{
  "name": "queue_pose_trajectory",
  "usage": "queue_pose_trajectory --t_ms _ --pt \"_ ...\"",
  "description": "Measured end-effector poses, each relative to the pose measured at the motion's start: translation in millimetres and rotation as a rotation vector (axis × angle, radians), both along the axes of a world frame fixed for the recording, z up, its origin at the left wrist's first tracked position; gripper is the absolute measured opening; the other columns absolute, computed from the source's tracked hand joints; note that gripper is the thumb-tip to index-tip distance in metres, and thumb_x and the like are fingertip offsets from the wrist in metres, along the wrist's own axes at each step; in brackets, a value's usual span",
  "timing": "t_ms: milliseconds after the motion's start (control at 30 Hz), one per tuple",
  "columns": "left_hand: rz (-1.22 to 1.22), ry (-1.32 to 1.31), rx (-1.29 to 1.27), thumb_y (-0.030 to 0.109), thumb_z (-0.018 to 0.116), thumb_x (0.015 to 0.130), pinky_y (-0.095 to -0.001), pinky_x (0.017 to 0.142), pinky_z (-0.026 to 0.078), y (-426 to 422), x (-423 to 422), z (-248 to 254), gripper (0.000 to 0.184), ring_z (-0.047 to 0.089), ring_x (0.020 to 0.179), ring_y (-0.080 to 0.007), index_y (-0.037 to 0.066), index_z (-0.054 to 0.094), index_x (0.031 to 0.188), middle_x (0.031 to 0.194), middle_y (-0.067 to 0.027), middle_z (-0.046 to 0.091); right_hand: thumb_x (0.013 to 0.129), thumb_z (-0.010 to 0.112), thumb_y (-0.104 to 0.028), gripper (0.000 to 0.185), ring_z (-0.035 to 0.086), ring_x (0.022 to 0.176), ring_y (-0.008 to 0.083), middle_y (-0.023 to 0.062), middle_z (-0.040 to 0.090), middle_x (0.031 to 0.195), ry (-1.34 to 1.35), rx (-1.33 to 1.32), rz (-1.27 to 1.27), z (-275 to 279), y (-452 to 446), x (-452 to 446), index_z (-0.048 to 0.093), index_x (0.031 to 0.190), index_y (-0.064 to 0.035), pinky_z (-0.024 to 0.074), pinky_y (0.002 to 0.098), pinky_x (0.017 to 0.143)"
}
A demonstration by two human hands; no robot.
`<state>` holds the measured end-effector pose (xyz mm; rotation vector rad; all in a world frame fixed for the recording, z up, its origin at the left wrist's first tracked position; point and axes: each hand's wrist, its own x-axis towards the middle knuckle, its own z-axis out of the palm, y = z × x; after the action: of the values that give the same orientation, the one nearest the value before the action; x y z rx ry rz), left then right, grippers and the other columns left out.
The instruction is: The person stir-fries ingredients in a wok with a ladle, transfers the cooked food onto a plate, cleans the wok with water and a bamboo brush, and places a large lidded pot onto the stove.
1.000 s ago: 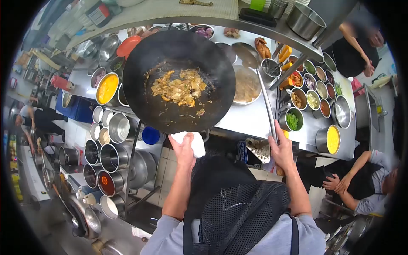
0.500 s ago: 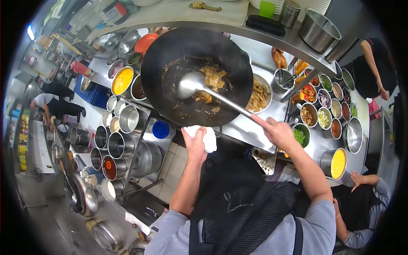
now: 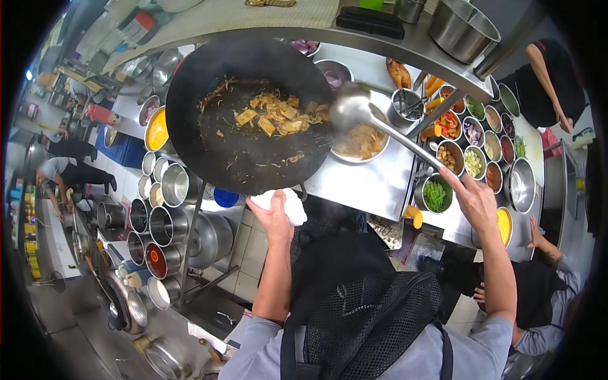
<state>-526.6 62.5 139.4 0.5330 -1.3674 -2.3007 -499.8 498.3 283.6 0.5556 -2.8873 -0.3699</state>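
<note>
My left hand [image 3: 273, 218] grips a folded white cloth [image 3: 290, 208] against the near rim of a large black wok [image 3: 234, 155]. Sliced food with yellowish flat pieces [image 3: 278, 114] lies across the wok's middle and right side. My right hand [image 3: 470, 201] is closed on the long handle of a metal ladle [image 3: 405, 140], its forefinger stretched along the handle. The ladle's blurred bowl hangs over the wok's right edge, above the left part of a white plate [image 3: 373, 152] that holds similar food. Steam hazes this area.
Round containers of cut ingredients [image 3: 474, 162] stand at the right, beside a metal shelf post. A metal shelf [image 3: 418, 41] crosses the top. Stacked steel pots [image 3: 168, 226] are at the left. A co-worker's arm [image 3: 548, 79] is upper right; another person [image 3: 544, 297] is lower right.
Since the last earlier frame, the ladle bowl has moved right, out of the wok's middle to above the plate. My right hand has moved right. The wok appears further left as the view shifted.
</note>
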Motion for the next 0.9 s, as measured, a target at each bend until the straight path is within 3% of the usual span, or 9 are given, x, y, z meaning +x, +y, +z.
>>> queue_pose_trajectory --t_ms 167,267,333,500,567,733,900 --pt "-0.001 -0.028 0.043 -0.003 0.06 0.095 -0.034 0.067 0.058 11.2 9.7 13.1 0.039 0.065 0.081 -0.0161 0.007 0.043 0.13 0.099 -0.006 0.061 0.087 0.06 -0.001 0.086 0.067 0.065 0.0313 0.0094 0.061 0.086 -0.043 -0.323 0.121 -48.2 -83.9 -83.9 0.04 0.162 -0.0403 0.056 0.0451 0.054" --pt "-0.091 -0.013 0.054 -0.004 0.059 0.096 -0.0346 0.073 0.059 14.8 16.0 23.2 0.052 0.063 0.087 -0.0161 0.007 0.035 0.141 0.109 -0.0084 0.058 0.094 0.059 -0.009 0.079 0.071 0.071 0.0335 0.0114 0.067 0.097 -0.101 -0.405 0.179 -82.0 -130.4 -124.3 0.038 0.161 -0.0441 0.0583 0.0487 0.06" --pt "-0.045 0.006 0.045 -0.004 0.058 0.096 -0.0308 0.065 0.057 18.3 16.2 32.0 0.032 0.064 0.079 -0.0133 0.007 0.047 0.124 0.096 -0.0039 0.06 0.093 0.058 -0.007 0.081 0.071 0.07 0.0335 0.0111 0.065 0.095 -0.085 -0.416 0.196 -88.6 -127.9 -120.1 0.036 0.162 -0.044 0.0588 0.048 0.059" --pt "-0.013 -0.022 0.041 -0.004 0.058 0.096 -0.0309 0.065 0.057 12.2 10.8 26.5 0.029 0.063 0.078 -0.0139 0.006 0.047 0.121 0.095 -0.0045 0.06 0.089 0.059 -0.002 0.089 0.068 0.063 0.0293 0.0088 0.059 0.085 -0.148 -0.141 0.087 -56.2 -47.4 -69.5 0.034 0.164 -0.0426 0.0589 0.0445 0.056" --pt "-0.043 -0.006 0.032 -0.005 0.06 0.096 -0.0324 0.073 0.057 3.9 8.0 10.8 0.059 0.061 0.086 -0.0145 0.008 0.032 0.146 0.106 -0.0068 0.057 0.088 0.061 -0.002 0.087 0.065 0.059 0.026 0.0065 0.059 0.084 -0.063 -0.115 0.113 -39.4 -19.2 -53.4 0.039 0.163 -0.0411 0.059 0.0415 0.055" --pt "-0.007 -0.001 -0.018 -0.007 0.06 0.094 -0.0306 0.075 0.055 2.4 1.2 3.0 0.062 0.059 0.087 -0.0132 0.008 0.03 0.147 0.105 -0.0064 0.057 0.09 0.061 -0.001 0.081 0.065 0.059 0.0238 0.005 0.06 0.083 -0.002 0.06 0.081 17.2 16.6 -22.8 0.045 0.16 -0.0389 0.0569 0.039 0.053" --pt "0.01 -0.012 -0.006 -0.007 0.06 0.094 -0.0305 0.077 0.055 8.5 2.3 5.1 0.061 0.059 0.087 -0.0135 0.006 0.03 0.146 0.105 -0.0066 0.057 0.088 0.063 -0.002 0.081 0.067 0.062 0.0255 0.0059 0.059 0.082 -0.043 -0.123 0.096 8.7 -29.9 -48.0 0.047 0.16 -0.0374 0.0568 0.0412 0.054"
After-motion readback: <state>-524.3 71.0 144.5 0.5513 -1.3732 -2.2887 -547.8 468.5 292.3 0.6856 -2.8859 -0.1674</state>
